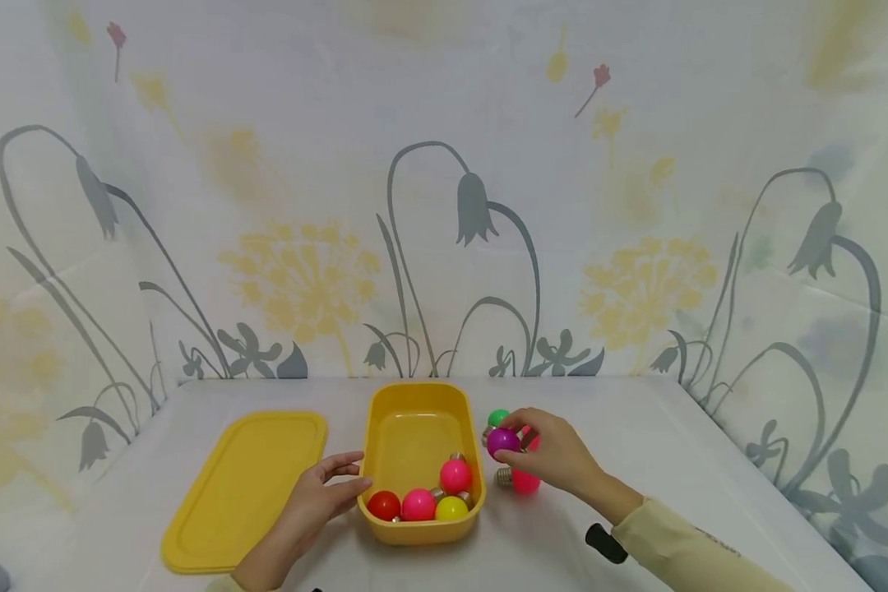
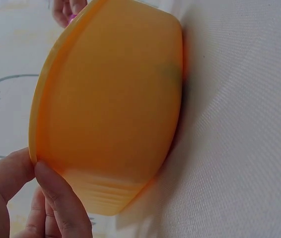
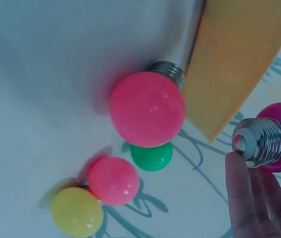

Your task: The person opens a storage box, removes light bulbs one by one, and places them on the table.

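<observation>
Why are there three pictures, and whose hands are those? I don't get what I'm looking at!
There's no robot: these are a person's own two hands. The biggest picture comes from a camera worn on the head, looking forward and down. The other two come from cameras on the wrists, so things look tilted. On the white table are a yellow box and a flat yellow lid. Inside the box I see a red bulb, a yellow bulb and two pink bulbs. Outside lie a green bulb, two more pink bulbs and another yellow bulb. The left hand pinches the box's rim; the right hand holds a purple bulb.
</observation>
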`<state>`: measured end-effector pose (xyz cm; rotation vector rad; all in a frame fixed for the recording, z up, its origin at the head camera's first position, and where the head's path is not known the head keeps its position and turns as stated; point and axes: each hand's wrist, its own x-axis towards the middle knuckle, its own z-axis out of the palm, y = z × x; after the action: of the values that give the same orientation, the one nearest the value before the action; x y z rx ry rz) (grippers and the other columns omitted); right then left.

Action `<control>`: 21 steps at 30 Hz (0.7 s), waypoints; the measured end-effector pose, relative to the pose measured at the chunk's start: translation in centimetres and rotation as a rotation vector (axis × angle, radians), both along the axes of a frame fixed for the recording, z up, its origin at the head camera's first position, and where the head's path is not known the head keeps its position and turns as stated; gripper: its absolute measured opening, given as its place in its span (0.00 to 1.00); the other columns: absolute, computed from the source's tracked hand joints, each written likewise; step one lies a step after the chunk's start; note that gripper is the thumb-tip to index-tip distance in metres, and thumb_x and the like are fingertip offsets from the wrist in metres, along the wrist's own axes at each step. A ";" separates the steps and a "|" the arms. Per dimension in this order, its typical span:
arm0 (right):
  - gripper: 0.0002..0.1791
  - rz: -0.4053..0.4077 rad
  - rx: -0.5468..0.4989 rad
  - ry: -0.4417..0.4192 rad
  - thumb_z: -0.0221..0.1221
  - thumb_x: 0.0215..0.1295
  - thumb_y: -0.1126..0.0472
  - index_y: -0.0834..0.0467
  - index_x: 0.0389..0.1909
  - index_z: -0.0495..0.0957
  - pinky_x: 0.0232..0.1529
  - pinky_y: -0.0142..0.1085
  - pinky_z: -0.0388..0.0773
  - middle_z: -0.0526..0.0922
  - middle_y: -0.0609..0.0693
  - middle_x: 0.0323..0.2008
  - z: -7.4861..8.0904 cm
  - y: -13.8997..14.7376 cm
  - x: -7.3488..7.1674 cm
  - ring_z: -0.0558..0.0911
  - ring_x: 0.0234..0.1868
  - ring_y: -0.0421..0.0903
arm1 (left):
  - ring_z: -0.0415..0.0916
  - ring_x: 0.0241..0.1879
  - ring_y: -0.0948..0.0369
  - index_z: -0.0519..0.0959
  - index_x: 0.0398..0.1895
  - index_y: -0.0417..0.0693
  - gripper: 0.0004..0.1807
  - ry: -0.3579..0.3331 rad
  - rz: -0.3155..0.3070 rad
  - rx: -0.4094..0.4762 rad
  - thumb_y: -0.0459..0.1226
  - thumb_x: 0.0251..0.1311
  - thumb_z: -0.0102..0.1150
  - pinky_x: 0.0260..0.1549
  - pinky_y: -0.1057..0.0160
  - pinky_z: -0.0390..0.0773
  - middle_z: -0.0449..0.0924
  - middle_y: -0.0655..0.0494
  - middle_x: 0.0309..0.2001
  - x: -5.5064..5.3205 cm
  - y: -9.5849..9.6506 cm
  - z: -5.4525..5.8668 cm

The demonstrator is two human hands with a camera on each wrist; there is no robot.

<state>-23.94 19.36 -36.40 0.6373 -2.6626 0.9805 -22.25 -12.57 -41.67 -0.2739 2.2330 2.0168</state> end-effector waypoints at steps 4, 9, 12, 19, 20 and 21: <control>0.17 -0.036 0.002 0.005 0.71 0.47 0.58 0.56 0.39 0.79 0.28 0.29 0.77 0.79 0.43 0.33 -0.5 1.4 0.0 0.76 0.32 0.42 | 0.75 0.34 0.57 0.73 0.55 0.39 0.28 -0.004 0.004 0.001 0.37 0.50 0.69 0.41 0.58 0.79 0.72 0.46 0.45 0.0 -0.1 0.1; 0.20 -0.102 0.019 -0.017 0.72 0.46 0.58 0.58 0.40 0.79 0.29 0.29 0.77 0.79 0.44 0.34 -1.2 2.9 0.1 0.77 0.32 0.44 | 0.75 0.34 0.57 0.73 0.55 0.38 0.28 0.000 0.003 0.009 0.36 0.50 0.69 0.40 0.59 0.80 0.72 0.46 0.44 0.1 -0.1 0.1; 0.19 -0.131 0.031 -0.023 0.72 0.45 0.58 0.58 0.39 0.79 0.30 0.29 0.77 0.79 0.44 0.33 -1.5 3.8 0.1 0.77 0.33 0.44 | 0.75 0.34 0.58 0.73 0.55 0.38 0.28 0.005 0.000 0.013 0.36 0.50 0.69 0.40 0.59 0.80 0.72 0.46 0.44 0.1 -0.1 0.1; 0.19 -0.146 0.064 0.008 0.72 0.45 0.59 0.58 0.38 0.79 0.29 0.30 0.76 0.79 0.45 0.33 -2.6 5.6 -0.5 0.76 0.32 0.42 | 0.75 0.34 0.58 0.73 0.55 0.38 0.29 0.003 -0.003 0.009 0.37 0.49 0.69 0.40 0.59 0.80 0.72 0.46 0.45 0.0 -0.1 0.0; 0.19 -0.147 0.066 0.006 0.72 0.45 0.59 0.58 0.38 0.79 0.29 0.31 0.76 0.79 0.45 0.32 -2.7 5.8 -0.5 0.76 0.31 0.43 | 0.75 0.34 0.58 0.73 0.55 0.38 0.28 0.004 -0.003 0.009 0.37 0.50 0.69 0.40 0.59 0.80 0.72 0.46 0.45 0.0 -0.1 0.0; 0.18 -0.151 0.071 0.002 0.72 0.45 0.59 0.58 0.37 0.78 0.29 0.31 0.76 0.79 0.45 0.32 -2.9 6.0 -0.6 0.76 0.31 0.43 | 0.75 0.34 0.58 0.73 0.55 0.39 0.28 0.004 -0.003 0.010 0.37 0.50 0.69 0.40 0.59 0.80 0.72 0.46 0.45 0.0 -0.1 0.0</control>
<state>-24.56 25.34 -39.28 0.4428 -2.7079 0.8484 -22.24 -12.67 -41.67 -0.2654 2.2235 2.0283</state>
